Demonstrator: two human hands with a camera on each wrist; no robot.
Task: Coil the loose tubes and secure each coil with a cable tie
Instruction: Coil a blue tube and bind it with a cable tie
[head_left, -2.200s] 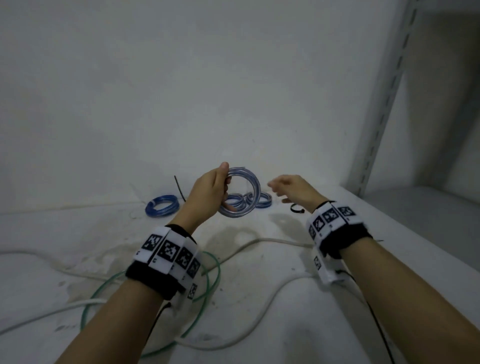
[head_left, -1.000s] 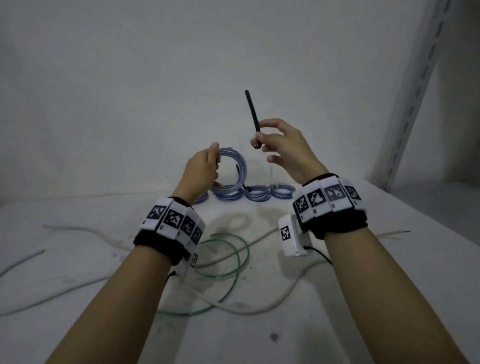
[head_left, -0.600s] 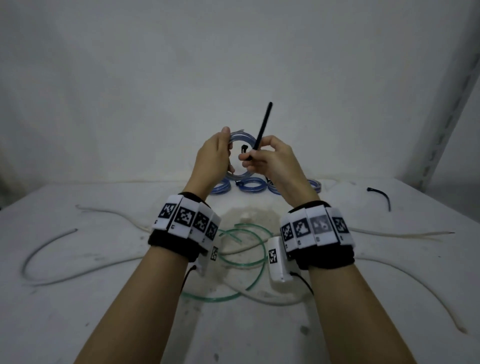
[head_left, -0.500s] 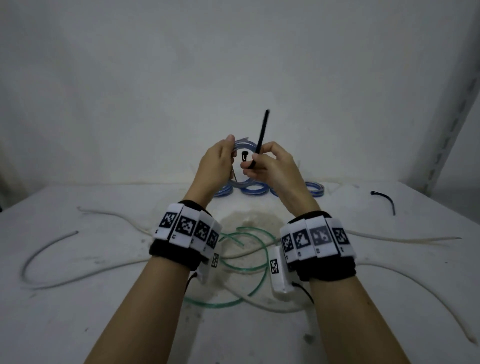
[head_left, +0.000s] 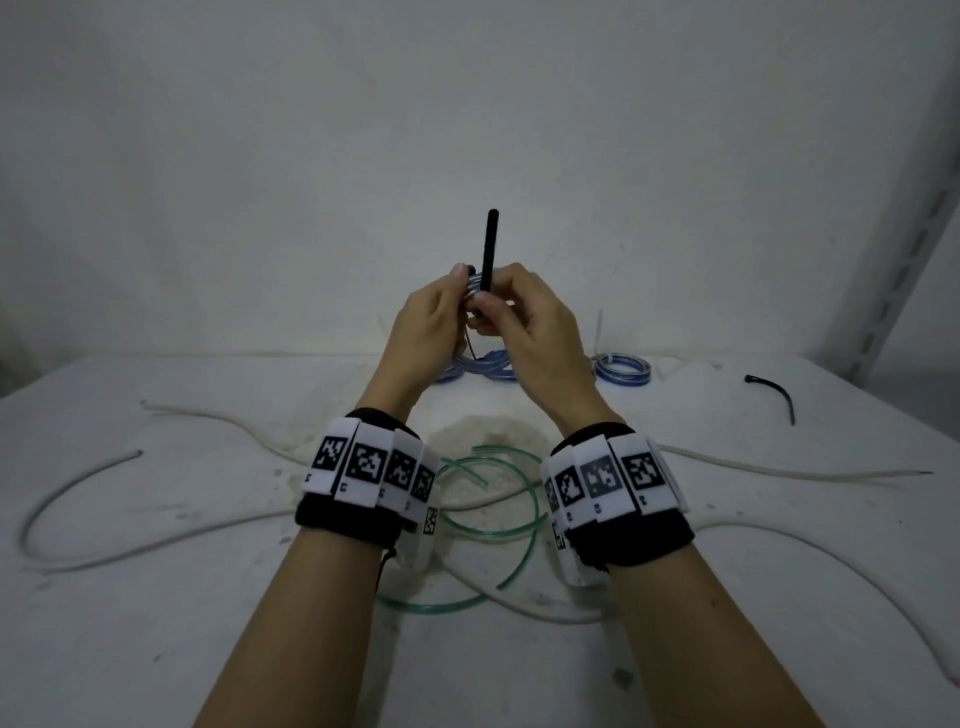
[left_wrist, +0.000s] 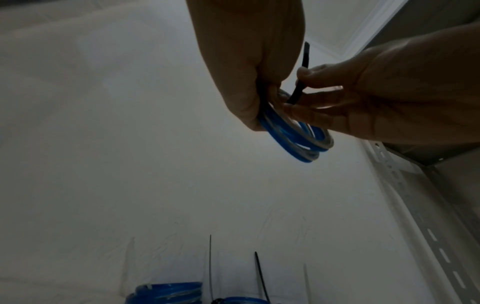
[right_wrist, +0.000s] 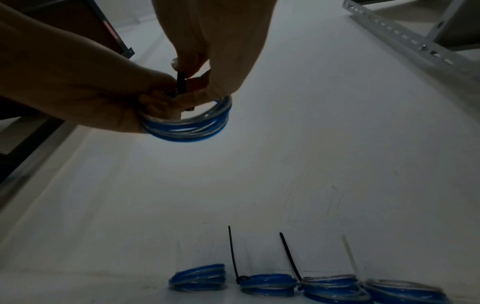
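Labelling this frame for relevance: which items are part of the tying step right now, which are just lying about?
In use:
- blue coil, gripped by the left hand
- black cable tie, pinched by the right hand

Lying about:
- tied blue coils by the wall
- green tube
- white tubes
- spare black tie

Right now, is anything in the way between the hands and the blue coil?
No. The left hand already grips the blue coil, and the right hand pinches the black cable tie right against it.
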